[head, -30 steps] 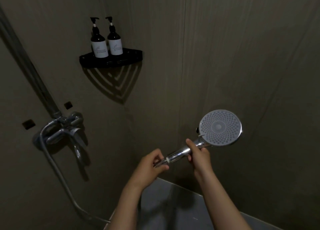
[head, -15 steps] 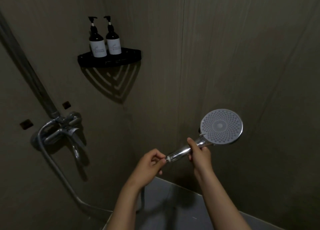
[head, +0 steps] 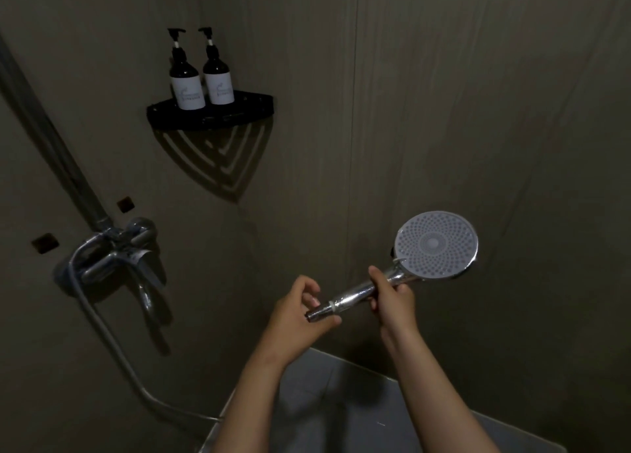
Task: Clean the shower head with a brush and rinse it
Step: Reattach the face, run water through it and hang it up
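Observation:
The chrome shower head (head: 435, 244) is held up in front of the dark wall, its round grey nozzle face turned toward me. My right hand (head: 392, 302) grips the handle just below the head. My left hand (head: 297, 316) is at the handle's bare threaded end (head: 316, 313), thumb under it and curled fingers just above it. No hose is attached to that end. No brush is in view.
A chrome mixer tap (head: 112, 258) is mounted on the left wall, and its hose (head: 112, 343) hangs down toward the floor. A black corner shelf (head: 211, 114) above carries two pump bottles (head: 186, 83). A grey surface (head: 341, 401) lies below my arms.
My left hand's fingers have loosened from around the handle's end, so the threaded tip now shows. The shower head and my right hand have barely moved.

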`<state>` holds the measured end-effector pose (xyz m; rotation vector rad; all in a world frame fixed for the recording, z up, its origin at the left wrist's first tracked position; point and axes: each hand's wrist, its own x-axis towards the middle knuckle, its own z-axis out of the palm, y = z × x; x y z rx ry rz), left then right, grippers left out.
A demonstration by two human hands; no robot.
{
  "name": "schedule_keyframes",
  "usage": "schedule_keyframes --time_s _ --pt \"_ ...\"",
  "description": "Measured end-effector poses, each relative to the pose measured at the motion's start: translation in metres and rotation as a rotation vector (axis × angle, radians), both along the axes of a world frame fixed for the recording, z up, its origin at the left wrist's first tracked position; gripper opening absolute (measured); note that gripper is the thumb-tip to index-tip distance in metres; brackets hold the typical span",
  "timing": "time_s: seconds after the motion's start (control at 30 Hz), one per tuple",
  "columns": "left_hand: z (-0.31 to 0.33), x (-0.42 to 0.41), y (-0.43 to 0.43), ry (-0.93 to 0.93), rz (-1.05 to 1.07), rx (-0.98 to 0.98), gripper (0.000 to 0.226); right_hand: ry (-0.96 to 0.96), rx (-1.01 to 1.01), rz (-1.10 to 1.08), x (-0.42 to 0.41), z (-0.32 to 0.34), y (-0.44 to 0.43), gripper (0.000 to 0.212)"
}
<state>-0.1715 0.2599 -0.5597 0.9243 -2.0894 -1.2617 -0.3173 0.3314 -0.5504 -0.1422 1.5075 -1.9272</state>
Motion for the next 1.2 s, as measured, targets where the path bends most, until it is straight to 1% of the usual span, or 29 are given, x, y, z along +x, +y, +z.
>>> schedule_keyframes --time_s 0.1,0.17,0.2,0.3,0.43,0.53,0.67,0.73,0.83,0.97,1.03,1.2 --pt "0.002 -0.002 0.0 -0.103 -0.017 0.018 0.024 0.02 0.006 -0.005 0.0 0.001 0.003 0.013" --pt "0.003 -0.003 0.0 -0.098 -0.04 0.084 0.014 0.032 0.013 -0.009 0.0 0.0 0.003 0.015" --pt "0.002 -0.003 0.0 -0.092 -0.048 0.093 0.014 0.039 0.013 -0.015 0.0 0.0 0.003 0.015" --pt "-0.001 -0.003 0.001 -0.062 -0.056 0.064 0.026 0.051 0.007 -0.031 0.002 0.001 0.003 0.016" --pt "0.0 0.0 0.002 0.041 -0.029 0.08 0.041 0.022 -0.008 -0.039 0.001 0.002 0.004 0.012" --pt "0.003 -0.002 0.004 0.058 -0.001 0.034 0.041 0.019 0.005 -0.031 0.002 0.001 0.005 0.012" --pt "0.003 -0.003 0.004 0.025 0.007 -0.06 0.038 0.015 0.005 -0.026 0.006 -0.001 0.003 0.013" --pt "0.001 -0.002 0.002 0.02 -0.026 -0.029 0.04 0.012 0.002 -0.03 0.006 -0.001 0.002 0.012" --pt "-0.002 -0.002 -0.001 -0.015 -0.043 0.077 0.04 0.011 -0.011 -0.049 0.005 0.0 0.002 0.009" --pt "-0.002 -0.003 -0.005 -0.059 -0.057 0.194 0.017 0.015 0.014 -0.066 0.006 -0.001 0.003 0.009" --pt "-0.002 -0.003 -0.006 -0.056 -0.078 0.224 0.011 0.023 0.023 -0.07 0.006 -0.002 0.002 0.011" --pt "-0.001 -0.002 -0.003 0.057 -0.076 0.281 0.019 0.024 0.019 -0.073 0.003 -0.002 0.002 0.009"
